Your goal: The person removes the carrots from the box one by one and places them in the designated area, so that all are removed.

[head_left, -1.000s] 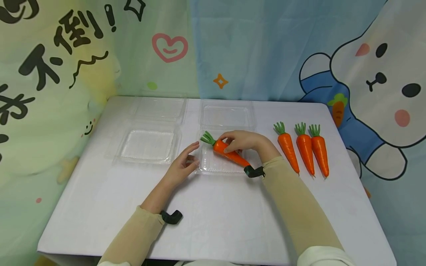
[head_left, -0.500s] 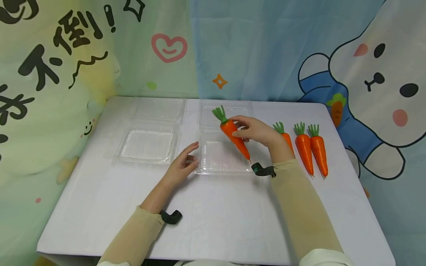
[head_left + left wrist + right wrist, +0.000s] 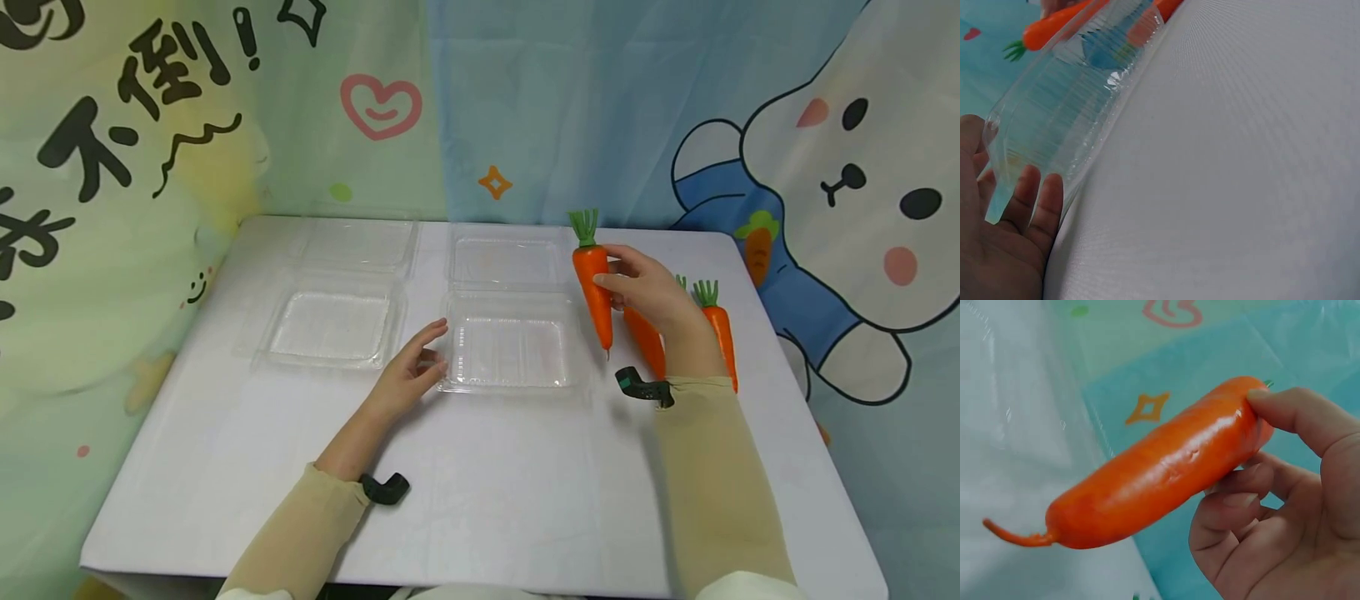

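My right hand [image 3: 648,287] pinches an orange toy carrot [image 3: 592,275] near its green top, thumb on one side and fingers on the other. The carrot hangs over the table, tip down, just right of the right-hand clear plastic box [image 3: 510,385]. In the right wrist view the carrot [image 3: 1160,469] lies slantwise, its thin root to the left and most of its green top hidden. At that box's left edge rests my left hand [image 3: 408,375], fingers loosely bent and spread. The left wrist view has the fingers [image 3: 1047,206] right against the clear wall.
A second clear box [image 3: 333,329] stands open to the left, its lid laid back. Behind my right hand lie more carrots [image 3: 720,342], partly covered by the hand. A printed cloth [image 3: 570,108] hangs behind the white table [image 3: 480,483].
My right hand has lifted the carrot out of the right-hand box and carried it right, turning it more upright. The left hand has stayed at the box's edge.
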`<state>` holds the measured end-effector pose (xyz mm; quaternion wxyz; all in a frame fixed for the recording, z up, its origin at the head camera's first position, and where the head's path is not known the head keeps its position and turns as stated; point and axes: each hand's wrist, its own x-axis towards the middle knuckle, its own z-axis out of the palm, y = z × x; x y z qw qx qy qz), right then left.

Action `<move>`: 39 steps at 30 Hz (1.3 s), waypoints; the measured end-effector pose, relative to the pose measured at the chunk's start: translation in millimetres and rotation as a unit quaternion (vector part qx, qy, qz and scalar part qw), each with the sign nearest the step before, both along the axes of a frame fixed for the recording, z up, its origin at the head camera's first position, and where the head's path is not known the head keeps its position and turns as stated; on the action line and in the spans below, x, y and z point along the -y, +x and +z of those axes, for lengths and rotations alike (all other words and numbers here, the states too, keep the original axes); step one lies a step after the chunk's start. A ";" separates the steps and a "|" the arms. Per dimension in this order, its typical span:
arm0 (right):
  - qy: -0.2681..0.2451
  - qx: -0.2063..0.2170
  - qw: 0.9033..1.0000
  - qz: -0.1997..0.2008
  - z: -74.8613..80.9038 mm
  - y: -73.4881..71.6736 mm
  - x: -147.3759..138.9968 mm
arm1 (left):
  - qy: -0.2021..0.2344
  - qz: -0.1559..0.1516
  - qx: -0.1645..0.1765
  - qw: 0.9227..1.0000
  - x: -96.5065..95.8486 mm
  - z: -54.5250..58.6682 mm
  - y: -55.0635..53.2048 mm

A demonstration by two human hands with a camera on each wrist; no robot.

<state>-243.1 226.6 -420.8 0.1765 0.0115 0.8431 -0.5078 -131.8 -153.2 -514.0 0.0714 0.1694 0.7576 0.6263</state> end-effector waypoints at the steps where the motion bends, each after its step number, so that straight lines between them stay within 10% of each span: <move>1: 0.007 0.000 1.000 -0.006 -2.6 2.0 -4.2 | 0.000 0.000 -0.003 1.000 0.0 0.3 0.3; 15: 0.139 0.034 0.990 -0.014 -41.6 27.5 -25.7 | 0.011 -0.004 -0.004 1.000 0.3 5.7 3.2; 39: 0.267 0.013 0.964 0.012 -57.6 40.6 -8.8 | 0.016 -0.005 0.003 1.000 -0.3 6.0 3.3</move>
